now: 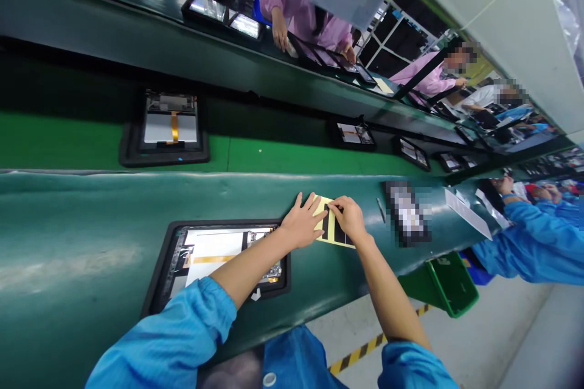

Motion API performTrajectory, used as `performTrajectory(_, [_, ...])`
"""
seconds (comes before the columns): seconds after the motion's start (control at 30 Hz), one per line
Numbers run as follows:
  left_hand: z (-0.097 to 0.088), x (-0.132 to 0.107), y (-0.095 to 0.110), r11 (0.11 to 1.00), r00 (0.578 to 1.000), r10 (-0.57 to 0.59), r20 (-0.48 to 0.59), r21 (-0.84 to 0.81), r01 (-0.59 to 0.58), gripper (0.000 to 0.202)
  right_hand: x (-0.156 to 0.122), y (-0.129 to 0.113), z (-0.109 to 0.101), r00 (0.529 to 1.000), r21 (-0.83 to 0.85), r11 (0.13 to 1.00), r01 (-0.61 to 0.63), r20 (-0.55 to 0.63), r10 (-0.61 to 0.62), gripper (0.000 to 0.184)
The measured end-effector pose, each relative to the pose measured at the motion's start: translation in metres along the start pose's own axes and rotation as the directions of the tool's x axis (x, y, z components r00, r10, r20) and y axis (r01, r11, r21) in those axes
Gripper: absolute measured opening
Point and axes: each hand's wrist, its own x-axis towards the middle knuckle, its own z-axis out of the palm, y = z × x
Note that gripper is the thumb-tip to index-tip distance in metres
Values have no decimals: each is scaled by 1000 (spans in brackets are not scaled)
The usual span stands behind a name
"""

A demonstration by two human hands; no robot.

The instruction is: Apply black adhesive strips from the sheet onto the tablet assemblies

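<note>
My left hand (301, 222) lies with fingers spread across the left part of a pale yellow backing sheet (331, 232), pressing it on the green bench. Black adhesive strips (340, 234) sit on this sheet. My right hand (350, 217) is closed in a pinch at the sheet's upper middle, its fingertips on the end of a black adhesive strip. Beneath my left forearm is an opened tablet (214, 242) in a black foam tray (283, 282), with an orange ribbon cable showing. The forearm hides part of it.
A thin tool (381, 209) and a pixelated device (407, 213) lie to the right. Behind, a green conveyor (255, 155) carries trays, including an opened tablet (171, 121). A green bin (451, 284) hangs below the bench. A co-worker's blue sleeve (538, 243) is at right; pink-sleeved people work opposite.
</note>
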Motion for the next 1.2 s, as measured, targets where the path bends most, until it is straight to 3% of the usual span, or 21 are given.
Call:
performTrajectory(0.37, [6,3,3,1000,1000,-14,-11,-17,14,61,0,-15,-3,998,-192,981,-19,56,30,26])
performTrajectory(0.57, [10,4,5,997,998,-19,-52,-74,15,61,6,-34,-19,1000,-219,976,-6,27,12,27])
performTrajectory(0.73, [9,3,4,983,989,-32,-143,-184,6,53,16,-54,-43,998,-145,989,29,-49,-36,27])
performTrajectory(0.87, [-3,-3,-4,951,955,-91,-281,-309,0,37,15,-77,-60,992,-45,995,92,-79,-95,29])
performTrajectory(1.03, [-32,-45,-37,892,869,-244,-431,-452,27,36,3,-118,-67,978,224,953,205,-71,-194,26])
performTrajectory(1.2, [-69,-138,-85,853,757,-407,-511,-510,114,34,-17,-177,-41,933,467,835,291,54,-356,19])
